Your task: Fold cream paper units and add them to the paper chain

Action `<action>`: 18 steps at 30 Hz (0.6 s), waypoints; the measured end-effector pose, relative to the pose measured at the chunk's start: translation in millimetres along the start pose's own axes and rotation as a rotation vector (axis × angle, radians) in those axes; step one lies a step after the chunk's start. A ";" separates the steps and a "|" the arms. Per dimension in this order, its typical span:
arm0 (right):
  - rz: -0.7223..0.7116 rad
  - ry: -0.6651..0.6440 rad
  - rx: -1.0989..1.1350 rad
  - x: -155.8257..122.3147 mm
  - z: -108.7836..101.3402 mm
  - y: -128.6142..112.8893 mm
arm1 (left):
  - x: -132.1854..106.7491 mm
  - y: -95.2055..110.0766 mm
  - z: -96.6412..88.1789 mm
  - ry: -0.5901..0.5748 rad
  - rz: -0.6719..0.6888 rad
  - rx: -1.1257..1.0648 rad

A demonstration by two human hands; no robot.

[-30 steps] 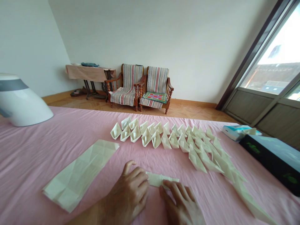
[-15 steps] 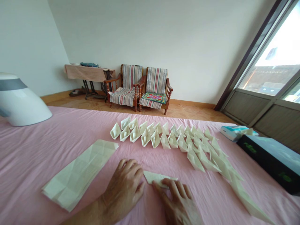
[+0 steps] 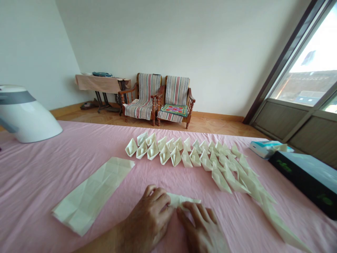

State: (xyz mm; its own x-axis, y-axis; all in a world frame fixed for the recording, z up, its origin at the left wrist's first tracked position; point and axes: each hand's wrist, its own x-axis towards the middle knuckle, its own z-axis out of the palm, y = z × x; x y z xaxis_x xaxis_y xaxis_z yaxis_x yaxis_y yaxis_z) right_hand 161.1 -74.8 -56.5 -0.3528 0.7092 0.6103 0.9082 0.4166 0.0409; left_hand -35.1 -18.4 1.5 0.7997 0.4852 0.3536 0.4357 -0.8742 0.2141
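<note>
A small pale folded paper [image 3: 176,199] lies flat on the pink cloth [image 3: 116,207] close in front of me. My left hand [image 3: 151,214] has its fingers curled over the paper's left end, hiding that part. From the right, my right hand [image 3: 201,219] presses the paper with thumb and fingers at its near edge. Left of my hands lies a flat stack of creased paper sheets [image 3: 94,193]. Beyond them, several folded paper boats [image 3: 165,154] stand in rows that curve down the right side.
A white and grey kettle [image 3: 34,116] stands at far left. On the right are a black box [image 3: 302,182] and a blue and white tissue pack [image 3: 265,149]. Two wooden armchairs [image 3: 173,98] and a cloth-covered sewing table [image 3: 100,83] stand by the wall.
My left hand has moved right onto the left end of the folded paper, its fingers more curled. My right hand stays at the paper. The view has shifted slightly.
</note>
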 end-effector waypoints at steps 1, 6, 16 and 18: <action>-0.002 0.004 0.012 -1.5 0.3 1.2 | -0.1 -0.6 0.5 0.003 0.005 0.002; 0.029 0.005 0.131 -7.4 2.4 5.6 | 0.4 -0.2 1.0 0.010 -0.003 0.003; 0.035 0.015 0.030 -7.0 1.4 1.4 | 1.7 -2.4 1.5 0.054 -0.001 0.014; 0.081 0.020 0.089 -9.0 1.6 4.4 | 1.1 -5.3 1.3 0.077 -0.005 -0.001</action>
State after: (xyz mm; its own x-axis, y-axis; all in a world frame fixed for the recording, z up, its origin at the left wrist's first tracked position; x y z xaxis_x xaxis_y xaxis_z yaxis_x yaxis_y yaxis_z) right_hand 167.9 -78.4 -63.0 -0.2732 0.7316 0.6246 0.9098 0.4074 -0.0791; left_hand -36.0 -13.2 -0.5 0.7637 0.4893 0.4212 0.4389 -0.8719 0.2171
